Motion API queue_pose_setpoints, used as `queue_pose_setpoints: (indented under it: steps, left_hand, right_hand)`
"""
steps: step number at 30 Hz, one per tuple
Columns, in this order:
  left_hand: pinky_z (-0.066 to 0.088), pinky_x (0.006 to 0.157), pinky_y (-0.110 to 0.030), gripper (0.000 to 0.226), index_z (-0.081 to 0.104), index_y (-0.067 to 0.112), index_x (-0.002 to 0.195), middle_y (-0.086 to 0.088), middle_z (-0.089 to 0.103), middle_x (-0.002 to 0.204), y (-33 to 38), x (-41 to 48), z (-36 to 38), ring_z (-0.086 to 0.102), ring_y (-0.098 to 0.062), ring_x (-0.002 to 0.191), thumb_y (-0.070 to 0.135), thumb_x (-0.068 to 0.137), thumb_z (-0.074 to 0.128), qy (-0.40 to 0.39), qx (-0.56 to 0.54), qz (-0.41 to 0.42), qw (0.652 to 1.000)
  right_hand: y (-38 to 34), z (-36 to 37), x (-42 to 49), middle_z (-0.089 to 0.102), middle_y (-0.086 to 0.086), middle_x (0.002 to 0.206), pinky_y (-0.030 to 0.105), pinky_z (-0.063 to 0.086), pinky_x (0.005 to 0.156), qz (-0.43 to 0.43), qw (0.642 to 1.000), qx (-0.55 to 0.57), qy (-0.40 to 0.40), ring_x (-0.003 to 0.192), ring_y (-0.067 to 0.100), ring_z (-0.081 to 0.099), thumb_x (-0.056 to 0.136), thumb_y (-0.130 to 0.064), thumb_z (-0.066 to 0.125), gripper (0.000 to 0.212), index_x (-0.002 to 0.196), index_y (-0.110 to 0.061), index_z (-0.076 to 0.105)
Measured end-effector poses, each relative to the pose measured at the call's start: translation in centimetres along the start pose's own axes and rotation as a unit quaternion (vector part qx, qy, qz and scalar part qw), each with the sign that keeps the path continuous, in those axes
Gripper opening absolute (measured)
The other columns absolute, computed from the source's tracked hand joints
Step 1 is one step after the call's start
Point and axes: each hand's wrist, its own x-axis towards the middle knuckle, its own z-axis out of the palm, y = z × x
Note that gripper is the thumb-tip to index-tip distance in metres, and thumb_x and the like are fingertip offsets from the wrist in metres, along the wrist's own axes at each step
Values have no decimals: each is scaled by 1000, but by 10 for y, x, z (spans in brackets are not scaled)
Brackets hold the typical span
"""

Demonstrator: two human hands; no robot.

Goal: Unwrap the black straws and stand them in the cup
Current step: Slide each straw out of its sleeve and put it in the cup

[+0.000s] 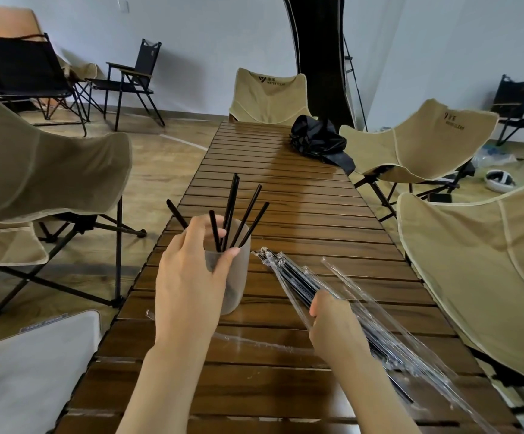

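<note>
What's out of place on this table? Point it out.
Nothing spilled or damaged. Empty clear wrappers lie loose on the table by the cup; a crumpled black bag sits at the far end.

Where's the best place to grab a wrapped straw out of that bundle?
Pinch one wrapper tip at the fanned far end of the wrapped straws, coming from the cup side. There the ends splay apart, clear of the right hand gripping the middle.
</note>
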Motion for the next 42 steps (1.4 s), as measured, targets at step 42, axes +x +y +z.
queue_pose_setpoints:
  steps: [42]
  left_hand:
    - [26, 108, -20, 45, 36, 43, 138, 21, 41, 138, 1, -24, 36, 36, 3, 127, 41, 95, 47, -295, 95, 188, 932]
  right_hand:
    - [47, -80, -1, 61, -16, 66, 4, 38, 53, -121, 991, 47, -21, 56, -11, 54, 83, -8, 68, 29, 77, -36, 65]
